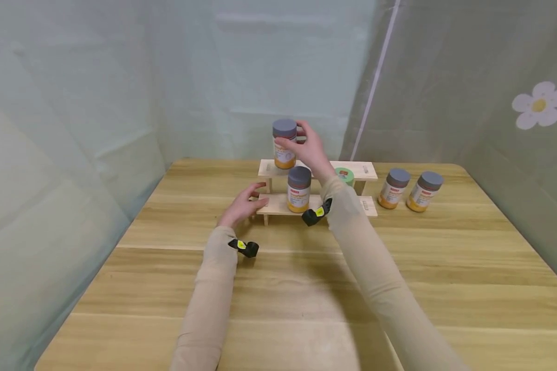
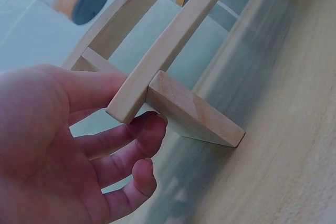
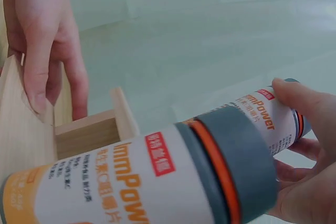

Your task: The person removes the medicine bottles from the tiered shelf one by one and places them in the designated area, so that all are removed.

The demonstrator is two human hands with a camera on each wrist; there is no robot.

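I observe a person at a wooden table, both hands at a small two-tier rack. The right hand holds the raised jar, with thumb and fingers round its upper part. The jar is over the left end of the upper board, roughly upright, grey lid uppermost; whether its base touches the wood I cannot tell. Its label is white above orange and reads ImmPower in the right wrist view.

The left hand grips the left end of the lower board, narrowly set, thumb to one side of the wood and curled fingers to the other. A leg supports that end, just beside the fingertips.

A second jar of the same kind stands upright on the lower board, left of its middle. Further right I note a green lid, partly hidden behind the right forearm. Two more matching jars, the near one and the far one, stand on the table to the right of the rack, close together. Both sleeves are beige, each with a black camera at the wrist. A pale curtain hangs behind, with a white flower on the right side
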